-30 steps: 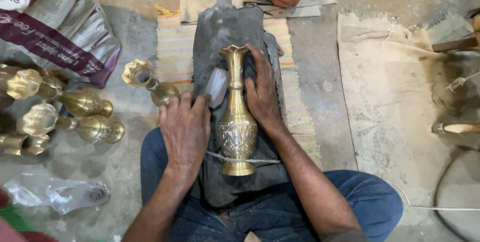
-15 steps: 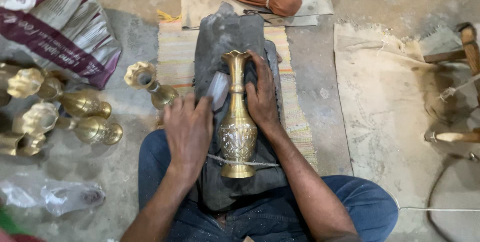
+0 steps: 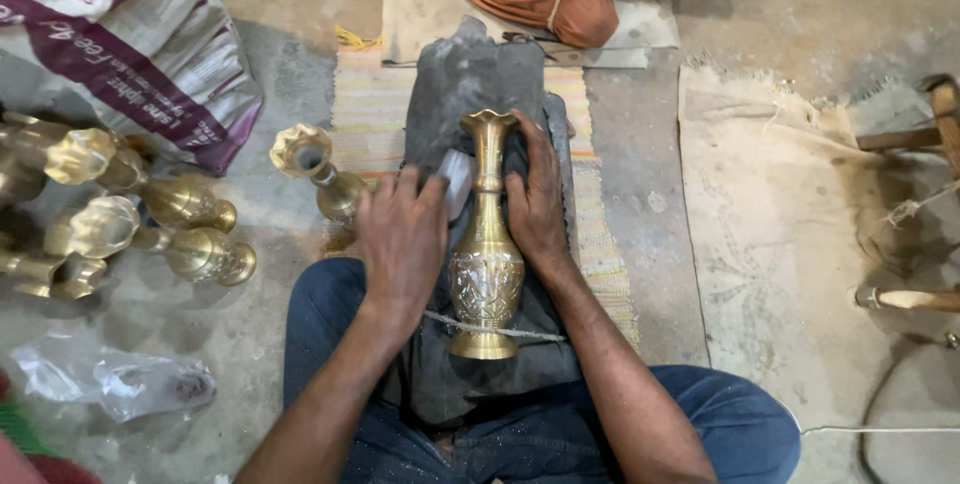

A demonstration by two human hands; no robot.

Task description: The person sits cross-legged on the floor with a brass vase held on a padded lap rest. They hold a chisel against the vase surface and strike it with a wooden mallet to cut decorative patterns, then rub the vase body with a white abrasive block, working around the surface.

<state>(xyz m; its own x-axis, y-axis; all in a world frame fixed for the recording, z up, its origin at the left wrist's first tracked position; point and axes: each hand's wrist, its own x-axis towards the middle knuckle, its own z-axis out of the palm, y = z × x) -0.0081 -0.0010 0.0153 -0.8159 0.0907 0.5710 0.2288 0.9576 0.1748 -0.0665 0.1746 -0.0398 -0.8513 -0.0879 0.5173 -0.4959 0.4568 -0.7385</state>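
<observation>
From my remote seat I see the brass vase (image 3: pixel 487 244) lying on the dark cloth (image 3: pixel 470 74) across the lap, mouth pointing away; it has barely shifted over the last second; my left hand (image 3: pixel 403 239) has crept slightly up the neck, fingers curled on a small pale pad (image 3: pixel 458 179), possibly an abrasive; my right hand (image 3: pixel 535 204) lies flat and open, bracing the neck; the rubbing seems ongoing.

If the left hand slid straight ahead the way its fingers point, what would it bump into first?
The left hand points up the picture and slightly right. It would likely meet the small pale pad at its fingertips first, then the neck of the brass vase. Depth is hard to judge.
</observation>
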